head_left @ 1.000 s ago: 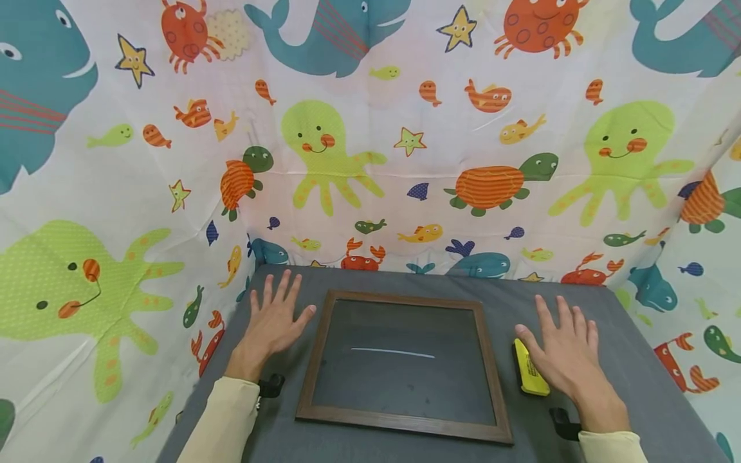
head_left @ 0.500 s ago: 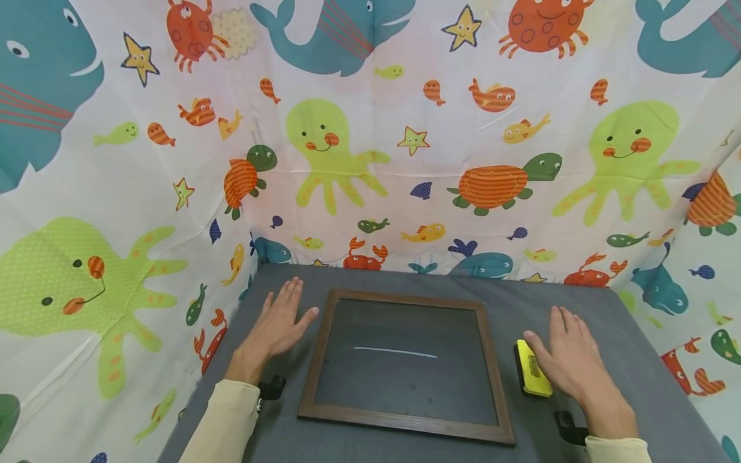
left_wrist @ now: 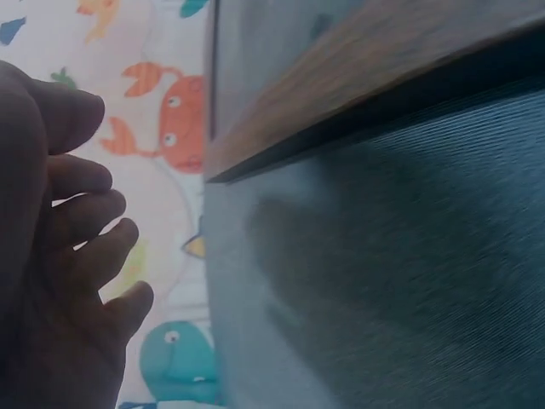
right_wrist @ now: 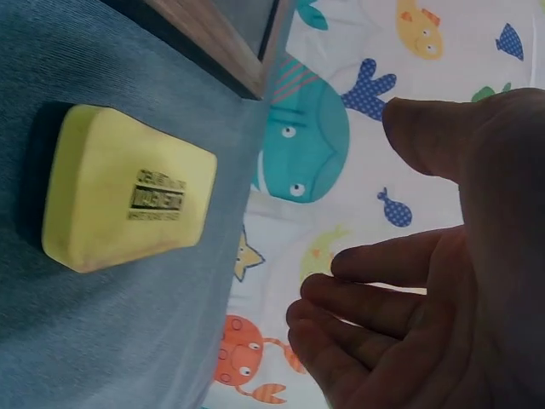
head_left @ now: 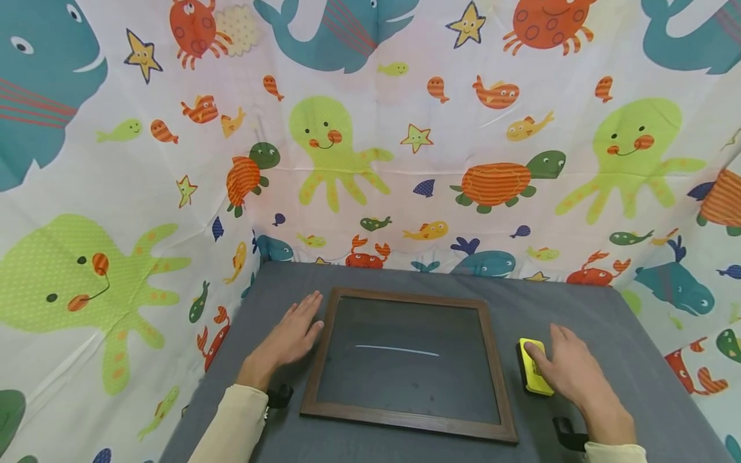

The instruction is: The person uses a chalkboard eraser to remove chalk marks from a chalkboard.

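Observation:
A wood-framed blackboard [head_left: 405, 386] lies flat on the grey-covered table, with one pale chalk-like line [head_left: 397, 350] across its dark surface. Just left of the frame is my left hand [head_left: 289, 337], its fingers extended and holding nothing. To the right of the board lies a yellow eraser [head_left: 537, 375] with a dark underside; black print shows on its top [right_wrist: 157, 196] in the right wrist view. My right hand [head_left: 573, 366] hovers beside the eraser, thumb overlapping it in the head view. In the right wrist view a gap separates hand and eraser, and the fingers bend slightly.
A grey cloth [head_left: 359, 444] covers the table. White curtains [head_left: 370, 193] printed with sea animals stand close behind and at both sides. The board's raised wooden frame [left_wrist: 341, 77] rises above the cloth near the left hand.
My left hand has moved right, toward the board's frame. My right hand has lowered and its spread fingers have drawn together near the eraser. Board and eraser stay put.

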Demonstrator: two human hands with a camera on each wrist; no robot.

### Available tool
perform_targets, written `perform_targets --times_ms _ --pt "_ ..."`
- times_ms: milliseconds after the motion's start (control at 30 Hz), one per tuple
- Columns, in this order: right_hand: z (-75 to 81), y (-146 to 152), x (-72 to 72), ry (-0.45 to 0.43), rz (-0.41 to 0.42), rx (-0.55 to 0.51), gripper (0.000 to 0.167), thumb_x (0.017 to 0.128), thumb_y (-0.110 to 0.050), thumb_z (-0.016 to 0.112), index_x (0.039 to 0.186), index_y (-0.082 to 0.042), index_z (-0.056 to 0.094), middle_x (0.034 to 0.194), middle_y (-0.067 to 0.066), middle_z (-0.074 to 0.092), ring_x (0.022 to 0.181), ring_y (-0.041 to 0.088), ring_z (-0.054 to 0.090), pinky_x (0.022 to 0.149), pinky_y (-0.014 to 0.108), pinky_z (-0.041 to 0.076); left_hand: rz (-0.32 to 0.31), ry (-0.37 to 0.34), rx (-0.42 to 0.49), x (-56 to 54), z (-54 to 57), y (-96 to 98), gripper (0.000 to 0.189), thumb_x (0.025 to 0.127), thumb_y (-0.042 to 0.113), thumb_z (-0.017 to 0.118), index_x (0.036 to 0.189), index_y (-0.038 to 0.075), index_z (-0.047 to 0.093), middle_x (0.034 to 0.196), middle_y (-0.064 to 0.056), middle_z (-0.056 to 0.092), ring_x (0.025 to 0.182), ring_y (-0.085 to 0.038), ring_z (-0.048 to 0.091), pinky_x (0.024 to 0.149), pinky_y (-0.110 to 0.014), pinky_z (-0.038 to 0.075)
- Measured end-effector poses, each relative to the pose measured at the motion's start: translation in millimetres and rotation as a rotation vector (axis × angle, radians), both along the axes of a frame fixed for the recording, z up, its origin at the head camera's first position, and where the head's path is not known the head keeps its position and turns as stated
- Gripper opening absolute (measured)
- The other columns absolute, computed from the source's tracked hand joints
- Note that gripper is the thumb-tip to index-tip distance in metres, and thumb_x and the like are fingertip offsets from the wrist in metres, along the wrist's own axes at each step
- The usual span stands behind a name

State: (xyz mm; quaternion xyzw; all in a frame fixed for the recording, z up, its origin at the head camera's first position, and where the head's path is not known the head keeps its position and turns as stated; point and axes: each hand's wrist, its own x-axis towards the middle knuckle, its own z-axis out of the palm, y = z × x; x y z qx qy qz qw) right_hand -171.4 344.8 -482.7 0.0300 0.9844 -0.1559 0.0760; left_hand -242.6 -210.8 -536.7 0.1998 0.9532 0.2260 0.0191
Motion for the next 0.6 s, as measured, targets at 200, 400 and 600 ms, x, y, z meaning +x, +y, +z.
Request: perform_targets --times_ms 200,400,600 --pt "-10.3 -0.6 0.8 -0.053 -0.010 -0.006 0.097 0.111 -0.054 0.056 0.152 0.031 0.029 0.155 0.055 0.032 0.141 0.071 0.038 0.115 0.081 0.035 -0.020 -0.042 -0.004 2.5 -14.1 8.7 0.066 0.117 0.021 0.052 0.173 -0.001 0.026 0.182 -0.017 0.024 0.169 -0.041 0.022 0.135 -0.064 0.017" --pt "-20.6 1.0 1.4 -0.069 -0.016 -0.010 0.093 0.110 -0.052 0.058 0.150 0.029 0.034 0.147 0.052 0.042 0.127 0.064 0.050 0.109 0.079 0.043 -0.025 -0.083 -0.030 3.1 -26.8 11.4 0.064 0.117 0.020 0.051 0.172 -0.001 0.028 0.182 -0.017 0.025 0.169 -0.042 0.022 0.135 -0.065 0.018" --pt "-28.8 -1.5 1.0 -0.100 -0.037 -0.012 0.093 0.110 -0.052 0.057 0.151 0.028 0.033 0.144 0.050 0.045 0.125 0.061 0.053 0.107 0.077 0.045 -0.030 -0.120 -0.041 4.2 -33.4 9.9 0.063 0.117 0.019 0.051 0.172 0.000 0.028 0.182 -0.016 0.024 0.169 -0.042 0.020 0.135 -0.065 0.017"
